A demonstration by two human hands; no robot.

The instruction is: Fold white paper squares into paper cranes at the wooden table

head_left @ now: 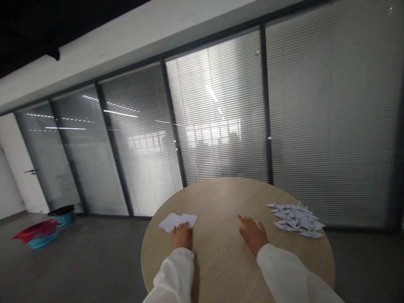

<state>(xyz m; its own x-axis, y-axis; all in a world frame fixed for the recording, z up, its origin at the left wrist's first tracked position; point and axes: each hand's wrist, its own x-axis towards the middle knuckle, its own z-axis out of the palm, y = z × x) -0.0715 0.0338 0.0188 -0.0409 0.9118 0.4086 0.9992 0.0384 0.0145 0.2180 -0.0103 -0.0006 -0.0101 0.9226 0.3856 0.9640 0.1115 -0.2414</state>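
My left hand (182, 236) lies on the near edge of some white paper sheets (172, 221), its fingers stretched over them. The sheets overlap on the left side of the round wooden table (221, 202). Fingers spread, my right hand (253, 235) rests on or just over the tabletop and holds nothing. To its right is a cluster of several folded white paper cranes (298, 219), packed close together near the table's right edge. White sleeves cover both forearms.
On the floor at the left stand a blue basket with a red liner (42, 235) and another with a black liner (65, 215). Glass partitions with blinds (221, 109) rise behind the table. A white door (23, 164) is at the far left.
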